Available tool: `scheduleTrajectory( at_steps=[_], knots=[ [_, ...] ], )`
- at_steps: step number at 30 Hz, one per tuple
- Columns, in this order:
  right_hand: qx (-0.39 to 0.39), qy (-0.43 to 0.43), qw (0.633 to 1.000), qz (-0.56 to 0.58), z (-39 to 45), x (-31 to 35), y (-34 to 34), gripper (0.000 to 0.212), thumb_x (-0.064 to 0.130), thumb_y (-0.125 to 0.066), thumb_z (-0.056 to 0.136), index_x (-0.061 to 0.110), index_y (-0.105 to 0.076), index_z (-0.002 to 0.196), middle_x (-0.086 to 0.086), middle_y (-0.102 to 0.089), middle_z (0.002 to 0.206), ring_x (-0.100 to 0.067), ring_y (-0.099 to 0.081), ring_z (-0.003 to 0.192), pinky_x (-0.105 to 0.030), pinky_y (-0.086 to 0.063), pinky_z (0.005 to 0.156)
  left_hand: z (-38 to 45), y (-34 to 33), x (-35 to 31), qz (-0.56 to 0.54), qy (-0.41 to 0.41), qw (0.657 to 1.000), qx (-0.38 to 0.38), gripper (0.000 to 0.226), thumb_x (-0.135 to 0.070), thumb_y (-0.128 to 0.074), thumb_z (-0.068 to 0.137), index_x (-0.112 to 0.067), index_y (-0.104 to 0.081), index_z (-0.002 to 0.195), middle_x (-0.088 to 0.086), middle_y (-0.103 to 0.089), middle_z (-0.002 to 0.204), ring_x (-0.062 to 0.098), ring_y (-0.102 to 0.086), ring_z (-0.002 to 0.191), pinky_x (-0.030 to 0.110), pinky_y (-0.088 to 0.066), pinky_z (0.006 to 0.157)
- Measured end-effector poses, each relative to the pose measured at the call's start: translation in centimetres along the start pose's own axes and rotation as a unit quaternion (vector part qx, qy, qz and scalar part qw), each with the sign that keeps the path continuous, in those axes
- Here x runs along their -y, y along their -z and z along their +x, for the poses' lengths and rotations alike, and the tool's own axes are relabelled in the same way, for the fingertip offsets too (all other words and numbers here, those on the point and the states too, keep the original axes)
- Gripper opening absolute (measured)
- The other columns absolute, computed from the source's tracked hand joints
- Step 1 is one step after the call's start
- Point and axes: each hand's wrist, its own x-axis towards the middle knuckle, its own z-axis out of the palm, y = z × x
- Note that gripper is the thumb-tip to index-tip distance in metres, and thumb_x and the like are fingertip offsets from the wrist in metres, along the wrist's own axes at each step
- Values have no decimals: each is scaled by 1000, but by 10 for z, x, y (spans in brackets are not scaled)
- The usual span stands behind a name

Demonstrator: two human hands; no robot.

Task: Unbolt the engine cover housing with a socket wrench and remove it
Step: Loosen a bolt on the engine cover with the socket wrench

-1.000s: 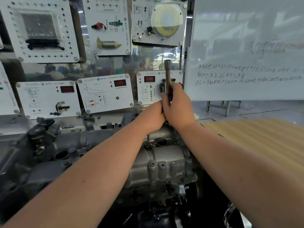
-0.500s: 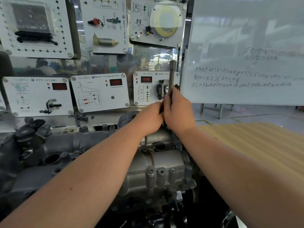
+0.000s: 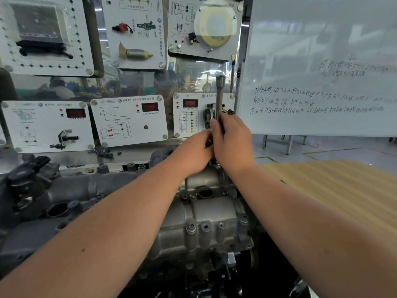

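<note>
A grey cast engine cover housing (image 3: 206,220) sits low in the middle, with several bolts along its front edge. A slim steel socket wrench (image 3: 220,97) stands upright over the housing's far end. My right hand (image 3: 233,140) grips its shaft, thumb up along it. My left hand (image 3: 194,152) is curled round the tool just below, pressed against the right hand. The tool's lower end and the bolt under it are hidden by both hands.
A dark engine block (image 3: 43,196) extends left. Behind it stand white sensor display panels (image 3: 129,121). A whiteboard (image 3: 322,67) fills the upper right, and a ribbed wooden tabletop (image 3: 335,190) lies at right.
Both hands stay clamped on the wrench over the same spot. The upright shaft has swung slightly between frames, and the view has shifted a little.
</note>
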Motion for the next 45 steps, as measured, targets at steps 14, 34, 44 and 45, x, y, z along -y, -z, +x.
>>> scheduleTrajectory(
  at_steps=[14, 34, 44, 45],
  knots=[
    [14, -20, 999, 39, -1, -1, 3, 16, 30, -54, 102, 14, -57, 99, 4, -56, 82, -16, -53, 76, -27, -34, 62, 0, 2, -1, 9, 5, 1000, -9, 15, -22, -51, 103, -36, -56, 107, -19, -66, 90, -3, -62, 82, 16, -47, 64],
    [34, -14, 999, 9, -1, 0, 0, 18, 28, -48, 105, 12, -55, 108, 3, -58, 78, -27, -60, 76, -36, -42, 64, -2, 2, 0, -6, 8, 1000, -9, 17, -20, -50, 103, -26, -61, 113, -8, -70, 99, 13, -67, 93, 29, -54, 78],
    [33, -52, 997, 42, -3, 3, 1, 41, 32, -47, 104, 17, -41, 142, -6, -73, 104, -26, -68, 91, -39, -53, 76, 0, 0, 0, 13, 12, 1000, -6, 21, -20, -47, 104, -30, -60, 118, -9, -69, 96, 7, -65, 85, 24, -54, 71],
    [34, -51, 997, 47, -3, 2, 1, 41, 34, -50, 103, 17, -43, 140, -5, -73, 103, -25, -68, 91, -39, -54, 76, 1, 0, 0, 17, 13, 1000, -12, 20, -18, -47, 103, -32, -58, 114, -14, -66, 89, 1, -62, 79, 17, -48, 61]
  ],
)
